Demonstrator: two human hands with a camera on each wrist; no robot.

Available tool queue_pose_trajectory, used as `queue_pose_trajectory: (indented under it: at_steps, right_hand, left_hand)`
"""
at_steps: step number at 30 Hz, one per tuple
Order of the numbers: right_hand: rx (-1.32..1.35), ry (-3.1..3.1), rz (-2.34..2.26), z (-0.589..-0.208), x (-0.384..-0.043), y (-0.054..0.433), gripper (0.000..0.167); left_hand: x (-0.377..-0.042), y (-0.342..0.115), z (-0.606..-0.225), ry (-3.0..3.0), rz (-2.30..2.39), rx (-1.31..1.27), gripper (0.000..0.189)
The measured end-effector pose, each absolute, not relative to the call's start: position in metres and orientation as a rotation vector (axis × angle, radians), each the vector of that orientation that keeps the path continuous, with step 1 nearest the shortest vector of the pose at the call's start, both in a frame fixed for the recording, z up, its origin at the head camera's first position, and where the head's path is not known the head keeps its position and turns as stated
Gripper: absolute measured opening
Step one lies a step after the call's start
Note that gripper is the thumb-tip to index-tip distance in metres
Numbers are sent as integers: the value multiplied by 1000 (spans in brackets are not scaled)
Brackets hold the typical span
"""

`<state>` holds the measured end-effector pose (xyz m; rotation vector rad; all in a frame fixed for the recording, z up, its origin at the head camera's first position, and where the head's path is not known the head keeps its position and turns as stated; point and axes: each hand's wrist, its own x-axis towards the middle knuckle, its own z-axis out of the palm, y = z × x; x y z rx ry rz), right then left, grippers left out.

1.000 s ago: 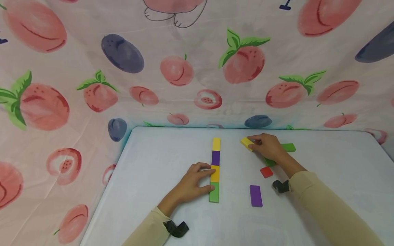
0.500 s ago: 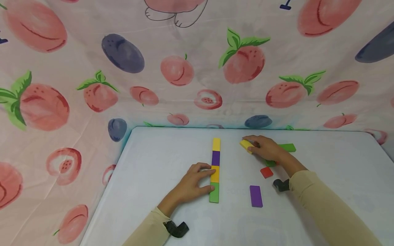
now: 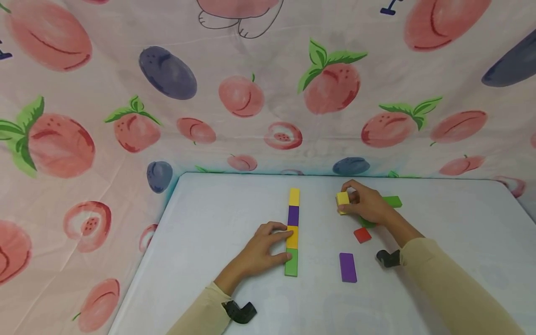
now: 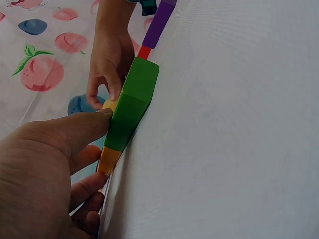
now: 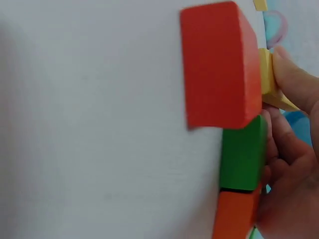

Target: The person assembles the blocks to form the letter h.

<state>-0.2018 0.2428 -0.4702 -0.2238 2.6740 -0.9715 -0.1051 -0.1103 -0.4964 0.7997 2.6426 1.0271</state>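
Observation:
A straight row of blocks lies on the white table: a yellow block [image 3: 294, 197] at the far end, a purple block [image 3: 293, 216], a second yellow block [image 3: 292, 239] and a green block [image 3: 291, 266] nearest. My left hand [image 3: 260, 249] rests at the row's left side, thumb on the green block, fingertips at the second yellow one. To the right, my right hand [image 3: 368, 202] pinches another yellow block [image 3: 343, 199] between thumb and fingers; it looks stood up on end. The right wrist view shows this yellow block [image 5: 268, 74] beyond a red block [image 5: 214, 64].
Near the right hand lie a small red block [image 3: 362, 235], a green block [image 3: 367, 223] partly hidden by the hand, and another green block [image 3: 392, 201]. A purple block [image 3: 348, 267] lies closer. Fruit-patterned cloth [image 3: 251, 56] rises behind the table [image 3: 201, 218].
The yellow block in my right hand has turned from lying slanted to standing on end, shifting slightly right. My left hand and the row have stayed put.

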Motion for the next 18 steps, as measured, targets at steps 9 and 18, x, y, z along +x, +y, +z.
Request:
queue_pose_trajectory:
  at_steps: [9,18]
  right_hand:
    - [-220,2755,-1107,-468,-190,244,37]
    - [-115,2577,-1268,-454,-170,243,39]
  left_hand:
    - [-105,-111,-498,2652,1030,815,54]
    - [-105,-110,-498,2642,1041,815,54]
